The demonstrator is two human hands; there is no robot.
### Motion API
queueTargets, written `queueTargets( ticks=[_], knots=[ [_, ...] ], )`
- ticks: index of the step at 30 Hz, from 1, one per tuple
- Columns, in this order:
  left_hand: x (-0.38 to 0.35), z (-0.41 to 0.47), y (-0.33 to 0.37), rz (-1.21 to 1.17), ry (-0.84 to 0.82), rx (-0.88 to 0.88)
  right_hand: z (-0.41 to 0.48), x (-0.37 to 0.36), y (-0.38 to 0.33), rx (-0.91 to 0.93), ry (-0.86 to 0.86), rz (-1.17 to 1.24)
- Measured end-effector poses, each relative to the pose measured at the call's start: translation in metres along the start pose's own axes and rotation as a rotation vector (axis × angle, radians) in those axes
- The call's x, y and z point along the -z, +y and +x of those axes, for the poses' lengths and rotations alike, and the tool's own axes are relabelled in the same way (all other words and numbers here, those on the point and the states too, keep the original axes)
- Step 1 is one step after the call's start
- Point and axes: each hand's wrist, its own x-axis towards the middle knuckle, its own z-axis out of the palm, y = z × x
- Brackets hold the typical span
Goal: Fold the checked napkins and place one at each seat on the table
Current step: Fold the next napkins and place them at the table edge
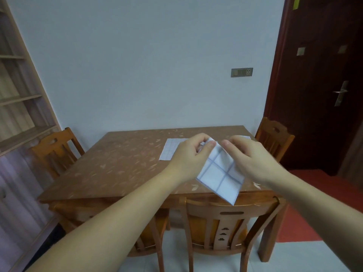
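Observation:
A white napkin with blue checks (221,176) hangs folded in the air above the near right part of the wooden table (110,169). My left hand (191,154) and my right hand (249,158) both pinch its top edge, thumbs close together. Its lower corner dangles over the table's front edge. A second checked napkin (170,149) lies flat on the table behind my left hand. A pale patch of cloth (244,137) shows just past my right hand, mostly hidden.
Wooden chairs stand at the table: one at the left (57,152), one at the right (275,138) and one at the near side (225,222). A dark red door (318,85) is at the right, shelving (17,99) at the left.

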Motion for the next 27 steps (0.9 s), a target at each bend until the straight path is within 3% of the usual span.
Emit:
queueTargets(
  ticks=[5, 10, 16, 20, 24, 27],
  knots=[
    [0.0, -0.001, 0.003, -0.041, -0.006, -0.051, 0.005, -0.009, -0.009, 0.168, 0.085, -0.043],
    [0.007, 0.001, 0.005, -0.041, 0.077, -0.069, 0.003, -0.008, -0.01, 0.199, 0.099, -0.071],
    [0.019, 0.002, -0.009, -0.014, 0.175, -0.043, 0.003, -0.013, -0.01, 0.059, 0.036, 0.078],
    [0.026, -0.003, -0.019, -0.03, 0.293, -0.029, 0.005, -0.021, -0.013, -0.142, 0.093, 0.356],
    [0.032, -0.005, -0.031, -0.036, 0.369, -0.016, 0.009, -0.039, -0.02, -0.214, 0.151, 0.497],
    [0.035, -0.001, -0.04, -0.032, 0.448, 0.003, 0.011, -0.054, -0.027, -0.372, -0.044, 0.783]
  ],
)
